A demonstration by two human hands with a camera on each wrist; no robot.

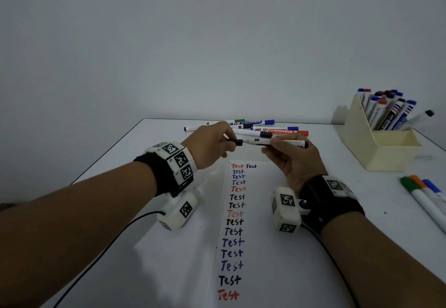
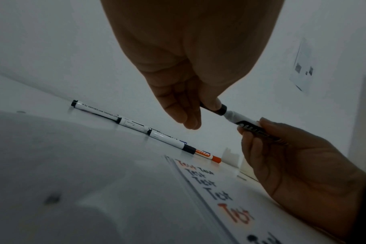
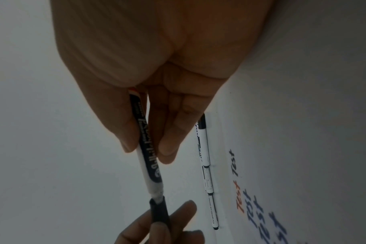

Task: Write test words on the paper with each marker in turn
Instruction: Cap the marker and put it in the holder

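Both hands are up over the top of the paper (image 1: 243, 235): left hand (image 1: 212, 144) pinching the black cap (image 1: 237, 142), right hand (image 1: 293, 160) gripping the marker (image 1: 277, 142) barrel, cap right at the tip. Column of "Test" words below, loose markers (image 1: 265, 126) behind, a cream holder (image 1: 381, 148) of markers off right.

Plain pale grey-white wall (image 1: 217, 37) fills the whole upper half of the head view, bare and evenly lit, no hard shadows on it. Below it, a white table (image 1: 120, 163) with a thin dark edge line running along its left side and back. The light is dim and cool, softly shading the tabletop. In the left wrist view, a pale sheet (image 2: 302, 66) with dark patches hangs on the wall, too blurred to read.
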